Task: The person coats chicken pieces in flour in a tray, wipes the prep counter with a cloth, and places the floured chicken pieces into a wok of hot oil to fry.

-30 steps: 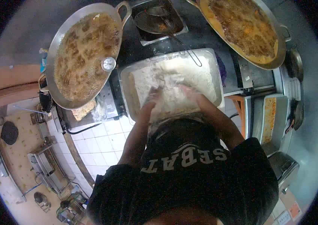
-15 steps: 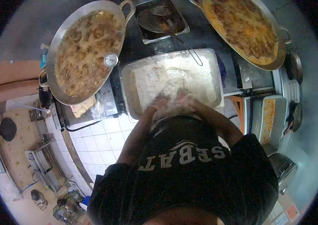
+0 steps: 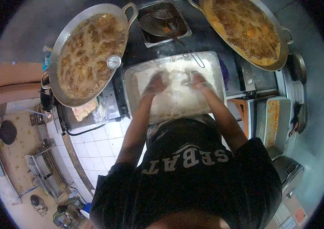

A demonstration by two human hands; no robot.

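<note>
A rectangular metal tray full of white flour stands in front of my body. Over the flour on the left is my left hand, smeared by motion, its fingers near a heap in the middle. My right hand is on the other side of that heap, also blurred, with its fingers in or at the flour. Whether either hand holds something cannot be made out. The flour hides part of the fingertips.
Wide pans of bubbling oil stand at the upper left and upper right. A round thermometer sits on the left pan's edge. Behind the tray, a black pan holds strainers; one wire handle reaches over the flour.
Both hands have moved away from my body, from the tray's near side toward its far side, and stand further apart than half a second ago. The heap between them has changed shape.
</note>
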